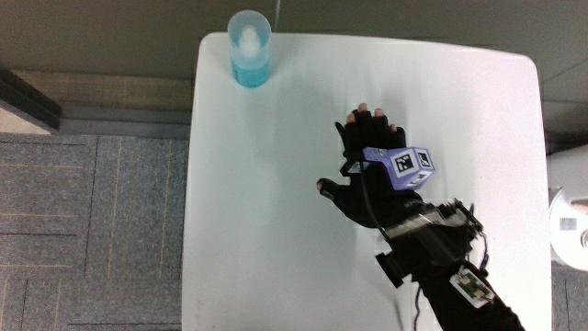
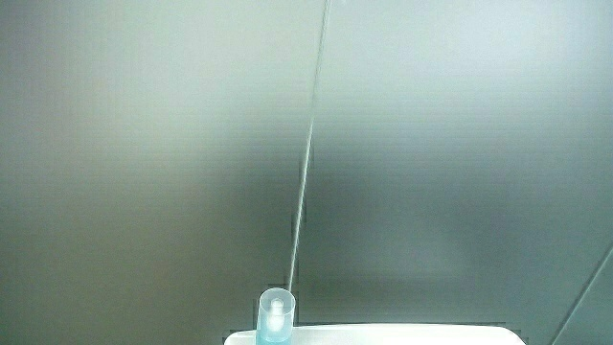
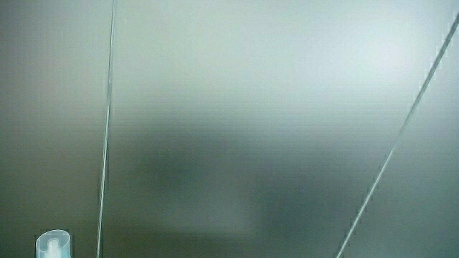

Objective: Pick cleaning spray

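The cleaning spray is a pale blue bottle with a clear cap, standing upright at a corner of the white table, farther from the person than the hand. Its cap also shows in both side views. The gloved hand lies over the middle of the table, well apart from the spray and nearer to the person. Its fingers are relaxed and hold nothing. A patterned cube sits on its back.
Both side views show mostly a pale wall. Grey carpet lies beside the table. A white object stands on the floor past the table's edge, close to the forearm.
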`<state>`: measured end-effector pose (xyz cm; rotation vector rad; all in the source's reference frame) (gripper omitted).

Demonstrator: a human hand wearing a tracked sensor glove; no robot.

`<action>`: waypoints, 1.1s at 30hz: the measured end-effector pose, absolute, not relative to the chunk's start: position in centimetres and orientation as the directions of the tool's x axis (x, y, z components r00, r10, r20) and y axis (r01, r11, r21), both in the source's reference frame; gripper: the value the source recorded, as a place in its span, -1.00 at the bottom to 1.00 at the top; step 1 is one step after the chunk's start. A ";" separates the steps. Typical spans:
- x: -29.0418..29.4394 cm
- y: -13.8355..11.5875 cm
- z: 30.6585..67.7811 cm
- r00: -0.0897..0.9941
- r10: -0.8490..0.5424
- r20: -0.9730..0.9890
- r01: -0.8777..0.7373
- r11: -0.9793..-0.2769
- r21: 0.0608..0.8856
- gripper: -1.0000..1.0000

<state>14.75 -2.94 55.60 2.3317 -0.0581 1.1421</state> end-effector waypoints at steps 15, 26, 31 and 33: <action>12.8 -7.6 52.7 0.674 0.143 0.725 -0.222 -0.897 0.383 0.00; 13.6 -8.0 53.6 0.567 0.149 0.810 -0.249 -0.906 0.341 0.00; 14.8 -7.8 56.6 0.190 0.241 0.952 -0.305 -0.907 0.291 0.00; 14.9 -7.8 57.2 0.100 0.254 0.962 -0.314 -0.909 0.273 0.00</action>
